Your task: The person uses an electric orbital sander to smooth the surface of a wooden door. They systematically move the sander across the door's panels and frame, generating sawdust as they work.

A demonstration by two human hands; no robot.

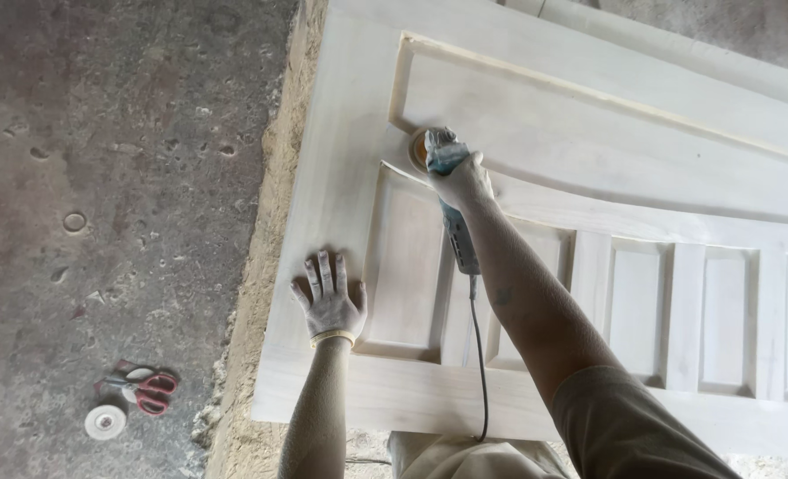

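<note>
Head cam looks straight down on a pale unfinished wooden door (589,115) lying flat, with raised panels and recessed grooves all over it. The right hand (459,180) is wrapped tight around the body of a small power sander (447,191), whose round disc (419,149) sits on the wood right where the curved rail meets the corner of the upper panel. Its black cord (480,355) trails back along the forearm and drops off the near edge of the door. The left hand (329,299) lies flat and open, fingers spread, palm down on the door's plain side strip, just beside the lower left panel, holding nothing.

Edge-wise, the door's left edge runs just beyond the left hand, and past it there's a ridge of sawdust (265,222) piled along the side. Beyond that is bare, stained concrete floor (101,133), loads of open space there. To the right the door carries on out of frame, a row of narrow upright panels (669,310) with nothing on them.

Other bits: red-handled scissors (145,388) and a small white disc (105,421) sit on the floor at lower left, well apart from both hands.
</note>
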